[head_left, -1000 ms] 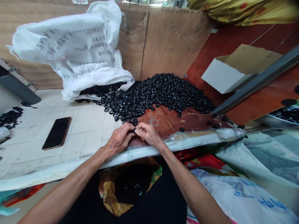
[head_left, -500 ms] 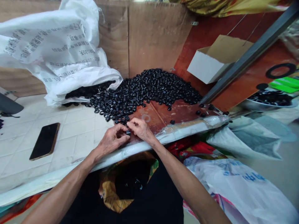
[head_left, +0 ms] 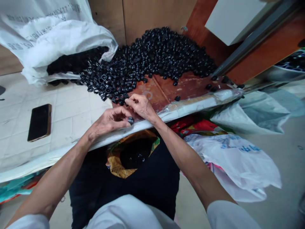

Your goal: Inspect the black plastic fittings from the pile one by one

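Observation:
My left hand [head_left: 111,120] pinches a small black plastic ring-like piece [head_left: 131,120] between thumb and fingers, over the table's front edge. Just above and to its right, my right hand [head_left: 141,106] has thumb and forefinger closed together at the near edge of a heap of small black plastic pieces [head_left: 162,54]. Whatever lies between those right fingertips is too small to make out. Some pieces in the heap look like open rings, others like rounded caps. Below the table edge, between my legs, an open yellow sack [head_left: 119,167] holds a few dark pieces.
A white woven sack [head_left: 69,41] lies on the table with black pieces spilling from its mouth. A phone [head_left: 39,122] rests at the left. Behind a slanted metal post [head_left: 250,38] is a white box [head_left: 234,19]. Plastic bags [head_left: 238,159] stand at the lower right.
The view has tilted downward, so the table appears higher. My left hand has drawn slightly away from the right with the black ring-like piece; the right fingertips are at the heap's edge.

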`<state>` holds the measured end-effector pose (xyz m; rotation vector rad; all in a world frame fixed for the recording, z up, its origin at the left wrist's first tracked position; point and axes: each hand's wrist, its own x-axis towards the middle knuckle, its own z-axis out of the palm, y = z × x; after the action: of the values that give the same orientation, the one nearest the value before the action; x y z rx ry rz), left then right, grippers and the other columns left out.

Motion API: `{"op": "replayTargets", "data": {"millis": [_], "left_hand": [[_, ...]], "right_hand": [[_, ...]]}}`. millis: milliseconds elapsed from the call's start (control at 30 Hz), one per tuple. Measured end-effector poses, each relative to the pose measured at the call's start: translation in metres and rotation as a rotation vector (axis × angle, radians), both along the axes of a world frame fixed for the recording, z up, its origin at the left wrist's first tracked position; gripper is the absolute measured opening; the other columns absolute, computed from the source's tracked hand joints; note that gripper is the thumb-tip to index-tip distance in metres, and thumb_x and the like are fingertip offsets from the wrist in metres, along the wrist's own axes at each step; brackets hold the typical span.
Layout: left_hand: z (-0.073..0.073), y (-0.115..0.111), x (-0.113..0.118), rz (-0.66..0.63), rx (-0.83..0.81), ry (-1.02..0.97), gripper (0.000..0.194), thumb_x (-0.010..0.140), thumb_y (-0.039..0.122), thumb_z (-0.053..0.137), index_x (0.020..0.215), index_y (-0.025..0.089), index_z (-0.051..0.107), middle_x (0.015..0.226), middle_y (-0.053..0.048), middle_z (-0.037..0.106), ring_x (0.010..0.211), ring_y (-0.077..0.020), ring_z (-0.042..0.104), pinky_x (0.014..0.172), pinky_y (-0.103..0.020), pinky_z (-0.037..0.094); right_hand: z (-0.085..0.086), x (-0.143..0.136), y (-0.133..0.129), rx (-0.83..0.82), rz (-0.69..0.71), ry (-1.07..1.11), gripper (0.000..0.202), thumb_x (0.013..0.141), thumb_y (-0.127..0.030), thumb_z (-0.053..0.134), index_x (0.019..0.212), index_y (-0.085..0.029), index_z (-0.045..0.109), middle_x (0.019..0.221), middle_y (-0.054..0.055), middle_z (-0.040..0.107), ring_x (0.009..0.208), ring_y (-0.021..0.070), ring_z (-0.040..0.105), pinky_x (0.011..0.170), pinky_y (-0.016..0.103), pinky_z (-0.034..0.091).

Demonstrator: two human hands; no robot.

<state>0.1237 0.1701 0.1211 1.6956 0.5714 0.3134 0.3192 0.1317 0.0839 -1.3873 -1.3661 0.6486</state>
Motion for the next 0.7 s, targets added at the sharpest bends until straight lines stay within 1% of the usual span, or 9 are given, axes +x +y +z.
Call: {"op": "replayTargets", "data": {"millis": [67, 133, 233, 333, 400, 467, 567, 633, 700], "left_hand": [[0.005, -0.001, -0.002, -0.163, 0.019, 0.076, 0.026, 0.076, 0.033, 0.086, 0.095, 0.018, 0.078, 0.091, -0.006, 0.076, 0.081, -0.0202, 0.07, 0.073, -0.029, 0.055], [0.006, 0.001, -0.003, -0.172, 0.055, 0.098, 0.026, 0.077, 0.036, 0.085, 0.095, 0.018, 0.078, 0.093, -0.006, 0.077, 0.083, -0.0208, 0.07, 0.073, -0.028, 0.054], [0.001, 0.008, -0.003, 0.059, 0.094, 0.039, 0.027, 0.082, 0.042, 0.08, 0.086, 0.017, 0.073, 0.08, -0.003, 0.071, 0.069, -0.0157, 0.063, 0.062, -0.025, 0.049], [-0.008, 0.018, -0.004, 0.411, 0.178, -0.052, 0.034, 0.082, 0.045, 0.078, 0.072, 0.017, 0.06, 0.064, 0.002, 0.058, 0.056, -0.0101, 0.049, 0.054, -0.023, 0.039], [-0.016, 0.024, -0.004, 0.605, 0.268, -0.046, 0.033, 0.08, 0.043, 0.077, 0.074, 0.019, 0.056, 0.063, 0.005, 0.053, 0.055, -0.0094, 0.045, 0.054, -0.022, 0.037], [-0.023, 0.028, -0.004, 0.69, 0.393, 0.063, 0.028, 0.079, 0.04, 0.076, 0.084, 0.02, 0.058, 0.067, 0.006, 0.054, 0.057, -0.0108, 0.048, 0.057, -0.024, 0.04], [-0.033, 0.029, -0.004, 0.662, 0.636, 0.21, 0.027, 0.083, 0.033, 0.073, 0.104, 0.02, 0.062, 0.085, 0.001, 0.062, 0.067, -0.0151, 0.057, 0.068, -0.029, 0.048], [-0.037, 0.029, -0.003, 0.581, 0.769, 0.218, 0.032, 0.085, 0.029, 0.071, 0.115, 0.021, 0.064, 0.102, -0.004, 0.064, 0.081, -0.0187, 0.064, 0.078, -0.033, 0.052], [-0.041, 0.03, -0.002, 0.491, 0.84, 0.218, 0.034, 0.088, 0.026, 0.068, 0.122, 0.022, 0.064, 0.11, -0.006, 0.063, 0.093, -0.0223, 0.066, 0.086, -0.035, 0.053]], "right_hand": [[-0.001, 0.0, 0.001, -0.011, -0.012, -0.001, 0.031, 0.093, -0.042, 0.064, 0.073, -0.018, 0.061, 0.068, -0.002, 0.061, 0.066, 0.0126, 0.054, 0.066, 0.025, 0.041], [-0.002, -0.001, 0.001, -0.018, -0.018, -0.001, 0.029, 0.092, -0.04, 0.065, 0.074, -0.018, 0.062, 0.068, -0.002, 0.061, 0.066, 0.0128, 0.055, 0.065, 0.025, 0.041], [-0.006, -0.001, 0.003, -0.018, -0.04, 0.018, 0.024, 0.09, -0.038, 0.066, 0.077, -0.018, 0.064, 0.069, -0.002, 0.062, 0.066, 0.0134, 0.055, 0.065, 0.025, 0.042], [-0.014, 0.002, 0.006, -0.023, -0.19, 0.058, 0.01, 0.085, -0.028, 0.066, 0.085, -0.018, 0.065, 0.073, -0.001, 0.063, 0.065, 0.0139, 0.056, 0.066, 0.026, 0.045], [-0.02, 0.004, 0.009, -0.01, -0.277, 0.03, 0.008, 0.081, -0.02, 0.063, 0.088, -0.018, 0.066, 0.078, 0.0, 0.064, 0.067, 0.0144, 0.057, 0.067, 0.026, 0.046], [-0.025, 0.004, 0.011, 0.027, -0.255, -0.049, 0.013, 0.078, -0.015, 0.06, 0.089, -0.018, 0.066, 0.085, 0.001, 0.067, 0.07, 0.0147, 0.058, 0.07, 0.026, 0.048], [-0.028, 0.001, 0.012, 0.051, -0.173, -0.185, 0.02, 0.078, -0.012, 0.061, 0.095, -0.018, 0.069, 0.094, 0.004, 0.068, 0.07, 0.0142, 0.059, 0.071, 0.026, 0.05], [-0.028, -0.002, 0.012, 0.037, -0.146, -0.265, 0.023, 0.08, -0.013, 0.065, 0.101, -0.018, 0.071, 0.097, 0.005, 0.067, 0.07, 0.0145, 0.059, 0.072, 0.028, 0.05], [-0.025, -0.005, 0.01, 0.025, -0.102, -0.339, 0.024, 0.083, -0.015, 0.068, 0.106, -0.019, 0.071, 0.099, 0.005, 0.067, 0.072, 0.0155, 0.059, 0.075, 0.029, 0.05]]}}
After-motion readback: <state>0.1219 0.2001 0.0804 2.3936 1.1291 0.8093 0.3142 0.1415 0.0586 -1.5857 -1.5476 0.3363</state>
